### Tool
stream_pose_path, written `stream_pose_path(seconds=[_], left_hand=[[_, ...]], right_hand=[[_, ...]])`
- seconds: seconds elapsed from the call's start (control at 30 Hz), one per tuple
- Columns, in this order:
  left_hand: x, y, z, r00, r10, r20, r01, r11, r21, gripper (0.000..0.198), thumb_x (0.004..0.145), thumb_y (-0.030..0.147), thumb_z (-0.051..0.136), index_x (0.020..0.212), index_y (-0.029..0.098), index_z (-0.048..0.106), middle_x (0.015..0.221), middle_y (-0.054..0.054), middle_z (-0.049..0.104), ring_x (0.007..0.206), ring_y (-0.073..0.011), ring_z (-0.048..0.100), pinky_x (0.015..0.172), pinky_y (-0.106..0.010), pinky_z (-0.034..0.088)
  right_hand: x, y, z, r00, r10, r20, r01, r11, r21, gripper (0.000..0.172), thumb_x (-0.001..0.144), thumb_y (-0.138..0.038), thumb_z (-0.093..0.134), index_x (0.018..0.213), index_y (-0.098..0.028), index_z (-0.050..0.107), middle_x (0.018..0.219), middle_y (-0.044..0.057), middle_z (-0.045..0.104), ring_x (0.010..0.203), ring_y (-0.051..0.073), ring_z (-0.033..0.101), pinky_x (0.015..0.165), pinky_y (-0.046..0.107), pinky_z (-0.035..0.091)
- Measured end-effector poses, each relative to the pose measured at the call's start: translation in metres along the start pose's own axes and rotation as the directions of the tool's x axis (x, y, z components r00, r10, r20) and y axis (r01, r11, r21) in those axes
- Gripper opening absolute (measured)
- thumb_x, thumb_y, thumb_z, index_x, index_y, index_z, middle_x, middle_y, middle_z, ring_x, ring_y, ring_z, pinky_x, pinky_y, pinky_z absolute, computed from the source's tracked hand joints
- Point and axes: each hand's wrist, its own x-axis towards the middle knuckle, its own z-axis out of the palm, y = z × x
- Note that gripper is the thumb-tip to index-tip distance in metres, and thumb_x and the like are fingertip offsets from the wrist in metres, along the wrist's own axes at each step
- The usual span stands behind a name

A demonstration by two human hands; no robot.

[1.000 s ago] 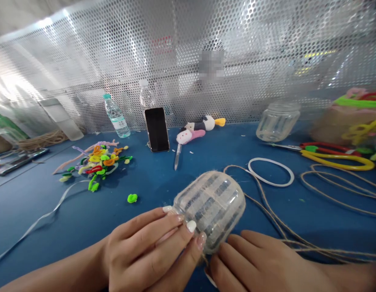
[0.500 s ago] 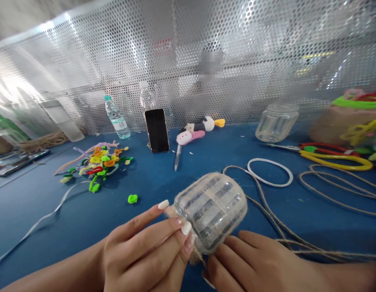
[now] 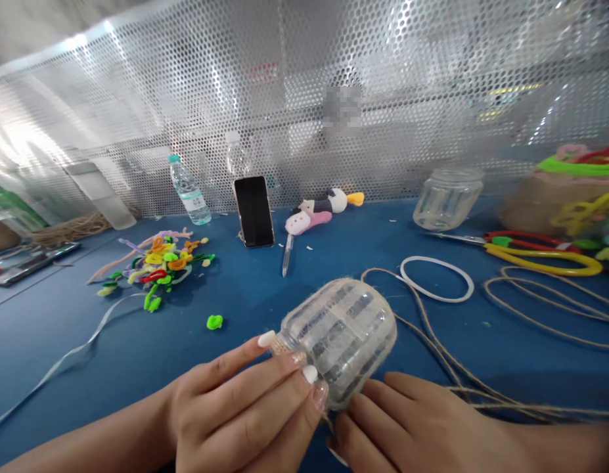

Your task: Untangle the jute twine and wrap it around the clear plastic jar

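Both my hands hold a clear ribbed jar [image 3: 338,341] on its side above the blue table, with fine fibres clinging to its surface. My left hand [image 3: 235,414] grips the neck end, its fingertips on a band of jute [image 3: 279,343] around the neck. My right hand [image 3: 397,420] cups the lower side, and its fingers hide part of the jar. A loose length of jute twine [image 3: 432,348] runs from under the jar out to the right across the table.
Ahead stand a second clear jar [image 3: 448,199], a water bottle [image 3: 188,190] and an upright phone [image 3: 253,211]. Yellow-handled scissors [image 3: 541,259] and a white ring [image 3: 435,279] lie to the right. Colourful pipe cleaners [image 3: 159,263] lie left. A perforated metal screen [image 3: 304,98] stands behind.
The jar has turned slightly in my hands, and its dark stripes have shifted. My left fingers have moved along the neck. The objects on the table have not moved.
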Motion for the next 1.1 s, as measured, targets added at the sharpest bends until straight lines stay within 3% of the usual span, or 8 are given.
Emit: stream_pose_path(seconds=[0.17,0.3,0.57,0.73,0.87,1.0,1.1], left_hand=[[-0.004,-0.005,0.000,0.997,0.063,0.040,-0.062,0.998,-0.015,0.026,0.084,0.011,0.049,0.074,0.023,0.070,0.084,0.006,0.071,0.095,-0.0115,0.064,0.101,-0.028,0.045],[-0.005,-0.003,-0.003,1.000,0.021,-0.003,-0.021,1.000,-0.017,0.029,0.083,0.008,0.048,0.068,0.022,0.068,0.081,0.005,0.071,0.092,-0.0117,0.064,0.096,-0.028,0.051],[0.000,-0.011,-0.008,0.989,0.111,0.097,-0.112,0.994,0.012,0.021,0.084,0.013,0.051,0.076,0.021,0.069,0.085,0.003,0.071,0.095,-0.0128,0.063,0.092,-0.027,0.053],[0.001,-0.008,-0.007,0.989,0.060,0.133,-0.062,0.998,0.007,0.030,0.091,0.016,0.040,0.084,0.017,0.069,0.088,0.000,0.070,0.095,-0.0127,0.063,0.092,-0.026,0.052],[0.000,-0.003,-0.004,0.995,-0.080,0.067,0.079,0.997,0.022,0.025,0.089,0.014,0.045,0.080,0.015,0.068,0.081,-0.001,0.069,0.086,-0.0127,0.064,0.085,-0.025,0.056],[-0.001,-0.008,-0.009,0.984,-0.028,0.178,0.026,1.000,0.013,0.017,0.085,0.013,0.051,0.088,0.009,0.068,0.083,-0.006,0.068,0.086,-0.0167,0.064,0.078,-0.026,0.057],[-0.003,-0.013,-0.014,0.968,-0.081,0.237,0.086,0.996,-0.010,0.018,0.086,0.012,0.050,0.093,0.007,0.065,0.084,-0.008,0.067,0.087,-0.0185,0.063,0.073,-0.027,0.057]], right_hand=[[0.000,0.000,0.004,1.000,0.012,-0.025,-0.012,1.000,-0.009,0.023,0.090,-0.010,0.029,0.089,-0.018,0.050,0.074,-0.001,0.060,0.059,0.016,0.050,0.054,0.032,0.035],[0.002,0.003,0.005,1.000,-0.018,-0.007,0.018,1.000,-0.001,0.023,0.090,-0.012,0.029,0.091,-0.017,0.051,0.077,0.000,0.062,0.061,0.016,0.052,0.057,0.032,0.036],[0.001,0.004,0.000,0.999,-0.044,-0.009,0.045,0.999,0.022,0.016,0.089,-0.012,0.034,0.089,-0.016,0.051,0.073,0.001,0.061,0.061,0.015,0.052,0.057,0.030,0.035],[0.003,0.005,-0.005,1.000,0.012,-0.019,-0.012,1.000,0.006,0.014,0.089,-0.013,0.036,0.083,-0.017,0.048,0.068,0.000,0.059,0.055,0.014,0.048,0.050,0.029,0.030],[0.005,0.006,-0.006,1.000,0.020,-0.005,-0.020,1.000,-0.005,0.013,0.089,-0.015,0.038,0.080,-0.018,0.047,0.064,-0.001,0.058,0.052,0.014,0.047,0.048,0.029,0.028],[0.005,0.007,-0.005,1.000,-0.011,0.024,0.011,1.000,0.013,0.015,0.088,-0.015,0.038,0.080,-0.017,0.050,0.065,0.000,0.058,0.051,0.015,0.047,0.046,0.030,0.028],[0.007,0.011,-0.007,1.000,-0.010,0.028,0.009,0.999,0.035,0.017,0.088,-0.011,0.037,0.083,-0.016,0.052,0.066,0.001,0.059,0.052,0.015,0.048,0.046,0.029,0.028]])
